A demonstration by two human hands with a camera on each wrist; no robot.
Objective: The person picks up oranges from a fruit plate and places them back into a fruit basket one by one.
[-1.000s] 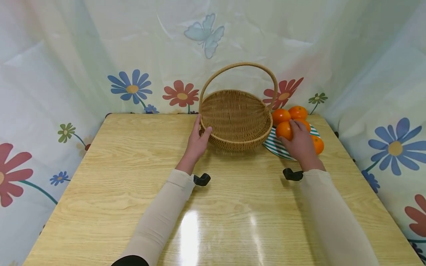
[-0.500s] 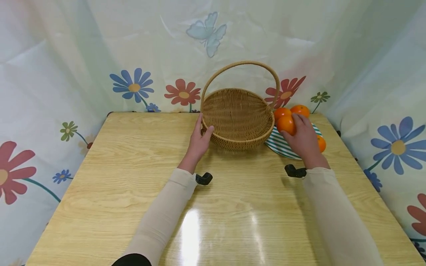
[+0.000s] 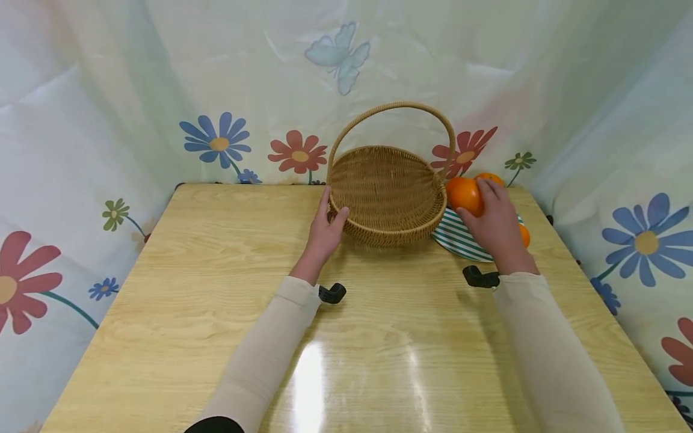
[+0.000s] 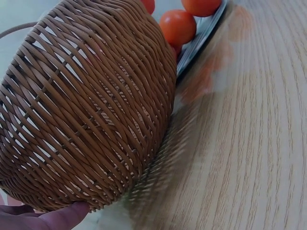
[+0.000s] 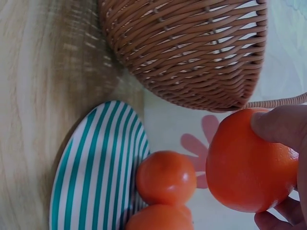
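An oval wicker basket (image 3: 384, 231) with a tall arched handle stands at the back middle of the table. My left hand (image 3: 323, 231) grips its left side, with the thumb (image 4: 67, 215) against the woven wall in the left wrist view. Beside the basket's right end, my right hand (image 3: 495, 225) holds an orange (image 5: 252, 160), thumb on one side and fingers curled round the other. This orange is raised over a green-and-white striped plate (image 3: 460, 237). More oranges (image 5: 165, 177) lie on the plate, partly hidden behind the right hand in the head view.
The wooden table (image 3: 216, 288) ends at a flower-printed curtain (image 3: 243, 72) at the back and sides. A black wrist mount (image 3: 331, 293) juts from the left cuff, and another black mount (image 3: 480, 277) from the right.
My right hand has lifted the orange off the group on the plate and shifted slightly right and up. The left hand has kept its hold on the basket.
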